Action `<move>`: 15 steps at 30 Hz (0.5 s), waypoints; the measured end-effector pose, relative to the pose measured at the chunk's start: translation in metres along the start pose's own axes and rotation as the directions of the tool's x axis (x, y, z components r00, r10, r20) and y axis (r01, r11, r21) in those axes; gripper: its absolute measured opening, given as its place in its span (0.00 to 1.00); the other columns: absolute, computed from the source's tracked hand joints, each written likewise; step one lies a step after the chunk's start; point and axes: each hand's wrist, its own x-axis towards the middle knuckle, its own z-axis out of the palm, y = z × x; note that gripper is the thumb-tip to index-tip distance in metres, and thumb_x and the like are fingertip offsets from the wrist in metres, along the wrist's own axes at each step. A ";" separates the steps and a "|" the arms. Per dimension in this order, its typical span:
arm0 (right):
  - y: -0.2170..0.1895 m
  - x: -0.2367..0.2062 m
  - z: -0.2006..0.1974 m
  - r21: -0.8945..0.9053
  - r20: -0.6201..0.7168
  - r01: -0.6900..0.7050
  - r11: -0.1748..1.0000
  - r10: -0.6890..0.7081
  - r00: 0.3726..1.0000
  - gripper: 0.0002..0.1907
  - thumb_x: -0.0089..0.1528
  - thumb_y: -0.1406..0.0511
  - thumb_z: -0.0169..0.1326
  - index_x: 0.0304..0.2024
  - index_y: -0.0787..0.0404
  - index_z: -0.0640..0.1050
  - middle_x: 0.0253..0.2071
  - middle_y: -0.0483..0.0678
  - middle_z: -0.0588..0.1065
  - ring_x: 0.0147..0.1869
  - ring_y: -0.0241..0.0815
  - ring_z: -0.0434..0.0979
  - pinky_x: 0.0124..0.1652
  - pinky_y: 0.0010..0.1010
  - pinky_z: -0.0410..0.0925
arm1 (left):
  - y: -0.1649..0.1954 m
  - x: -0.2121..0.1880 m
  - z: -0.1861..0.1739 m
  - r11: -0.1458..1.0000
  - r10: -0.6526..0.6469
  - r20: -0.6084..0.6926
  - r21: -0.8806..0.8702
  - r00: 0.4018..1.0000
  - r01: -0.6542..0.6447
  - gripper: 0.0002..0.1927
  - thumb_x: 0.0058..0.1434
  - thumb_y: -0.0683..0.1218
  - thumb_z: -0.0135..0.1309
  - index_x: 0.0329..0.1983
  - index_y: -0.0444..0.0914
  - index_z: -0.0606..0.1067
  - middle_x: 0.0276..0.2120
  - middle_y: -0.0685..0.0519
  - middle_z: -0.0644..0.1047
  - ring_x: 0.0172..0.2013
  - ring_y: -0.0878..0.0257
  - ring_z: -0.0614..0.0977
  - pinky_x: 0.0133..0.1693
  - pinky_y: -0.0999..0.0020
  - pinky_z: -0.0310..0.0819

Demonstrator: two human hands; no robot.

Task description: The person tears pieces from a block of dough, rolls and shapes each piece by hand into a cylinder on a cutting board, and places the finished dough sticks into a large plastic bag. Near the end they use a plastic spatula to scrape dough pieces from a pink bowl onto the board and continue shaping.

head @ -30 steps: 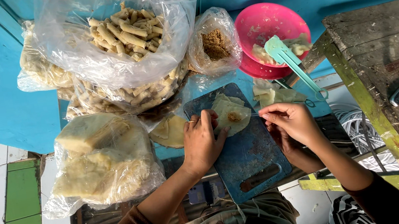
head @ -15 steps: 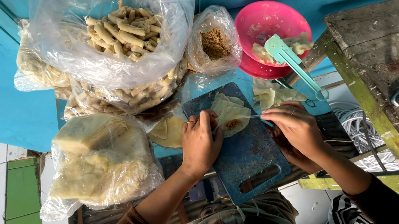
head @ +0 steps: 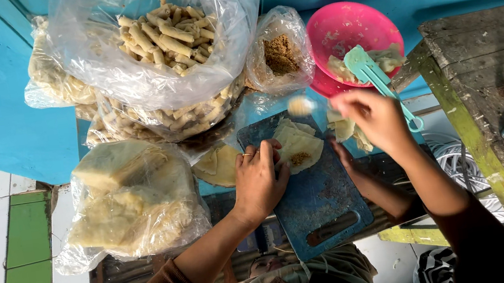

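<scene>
Both hands are busy over the blue cutting board. My left hand lies flat with fingers curled loosely, pinning the near edge of the thin pale wrapper at the board's far end; it holds nothing else. My right hand has lifted: half a second ago it was down at the wrapper, close to my left hand, and now it is raised to the right of the board, pinched around a small spoon whose blurred bowl points back toward the wrapper. That lift leaves a small brown dab of filling sitting on the wrapper, so I judge this piece has its filling and is ready for folding.

The wrapper is soft, creamy yellow and roughly round, lying flat on a couple of like sheets, with the crumbly filling near its middle, just beside my left fingertips. More loose wrappers lie to the left of the board.

Around the board: a small clear bag of brown filling beyond it, a pink bowl with pale scraps and a light green utensil resting across it, a big plastic bag of finished rolls at the far side, and a bag of stacked wrappers on my left. A worn wooden tabletop stands to my right.
</scene>
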 end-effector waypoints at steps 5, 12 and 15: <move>-0.017 0.073 0.026 -0.402 -0.171 0.163 0.901 -0.249 0.953 0.11 0.67 0.64 0.57 0.51 0.57 0.81 0.48 0.51 0.82 0.48 0.40 0.82 0.47 0.31 0.73 | 0.001 -0.001 -0.002 0.997 0.054 -0.030 -0.047 0.998 -0.056 0.20 0.60 0.44 0.60 0.53 0.40 0.67 0.35 0.55 0.76 0.43 0.54 0.76 0.47 0.55 0.64; -0.035 0.021 0.040 -0.540 0.161 0.242 0.806 -0.184 0.970 0.14 0.65 0.59 0.60 0.37 0.62 0.73 0.35 0.53 0.74 0.43 0.54 0.77 0.40 0.44 0.69 | 0.006 -0.001 -0.009 0.990 0.123 -0.022 -0.071 0.992 -0.124 0.25 0.55 0.47 0.65 0.53 0.39 0.68 0.39 0.55 0.78 0.46 0.52 0.76 0.48 0.53 0.63; -0.032 0.000 0.028 -0.466 0.344 0.142 0.873 0.031 0.938 0.16 0.60 0.57 0.62 0.35 0.62 0.74 0.36 0.51 0.76 0.40 0.52 0.79 0.38 0.41 0.69 | 0.008 -0.002 -0.011 0.992 0.101 0.025 -0.082 0.995 -0.099 0.26 0.54 0.48 0.65 0.53 0.39 0.68 0.38 0.55 0.78 0.46 0.51 0.76 0.48 0.53 0.63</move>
